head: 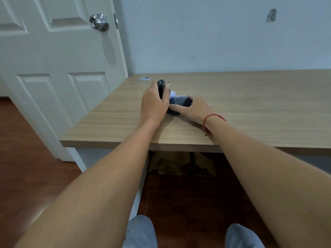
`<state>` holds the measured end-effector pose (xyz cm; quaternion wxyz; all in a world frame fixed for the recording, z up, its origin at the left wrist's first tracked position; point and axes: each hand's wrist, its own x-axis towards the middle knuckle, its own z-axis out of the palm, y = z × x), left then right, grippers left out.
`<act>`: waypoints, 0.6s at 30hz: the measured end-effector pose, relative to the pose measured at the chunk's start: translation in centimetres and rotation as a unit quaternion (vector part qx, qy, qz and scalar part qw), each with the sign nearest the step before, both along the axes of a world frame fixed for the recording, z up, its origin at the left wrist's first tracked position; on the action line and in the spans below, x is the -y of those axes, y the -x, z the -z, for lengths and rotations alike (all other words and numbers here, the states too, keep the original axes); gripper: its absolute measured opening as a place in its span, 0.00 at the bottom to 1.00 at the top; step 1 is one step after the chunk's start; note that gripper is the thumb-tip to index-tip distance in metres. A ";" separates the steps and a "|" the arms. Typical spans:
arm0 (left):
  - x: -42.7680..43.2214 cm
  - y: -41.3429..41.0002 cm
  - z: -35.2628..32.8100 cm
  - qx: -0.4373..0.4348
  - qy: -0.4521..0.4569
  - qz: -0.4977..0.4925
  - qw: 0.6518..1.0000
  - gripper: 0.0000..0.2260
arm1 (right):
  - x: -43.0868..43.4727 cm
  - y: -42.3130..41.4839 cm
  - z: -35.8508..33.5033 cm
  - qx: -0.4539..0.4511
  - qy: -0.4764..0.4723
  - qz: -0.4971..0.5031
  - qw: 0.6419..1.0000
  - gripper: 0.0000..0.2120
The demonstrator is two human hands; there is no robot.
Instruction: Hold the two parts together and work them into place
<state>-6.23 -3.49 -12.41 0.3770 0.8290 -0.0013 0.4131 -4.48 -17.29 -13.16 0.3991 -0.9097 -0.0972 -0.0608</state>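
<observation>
Centre of frame, on the wooden desk [250, 97]: both hands meet over a dark object. Left hand [155, 102] is curled round a black rounded piece [161, 86] that stands upright, its domed top showing above the knuckles. Right hand [194, 109] lies just right of it, fingers wrapped over a black computer mouse [180, 102] lying flat on the desk top; index finger runs along its near edge. Mouse body is matte black to dark grey, smooth, low and oval. A small pale blue-white patch [173, 94] shows between the two black parts; blurred, cannot tell what it is. Whether the upright piece is a lid of the mouse or a separate thing cannot be told. Red cord bracelet [213, 118] on the right wrist. Far left corner of the desk: a round silver grommet cover [144, 78]. Upper left of frame: white panelled door [53, 68] with steel knob [99, 22]. Cardboard boxes [180, 163] under the desk, lower centre.
</observation>
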 end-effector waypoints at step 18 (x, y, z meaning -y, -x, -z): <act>0.0 0.0 0.1 -0.023 -0.016 -0.051 0.998 0.14 | 0.6 -0.4 0.2 0.004 -0.022 -0.076 0.997 0.31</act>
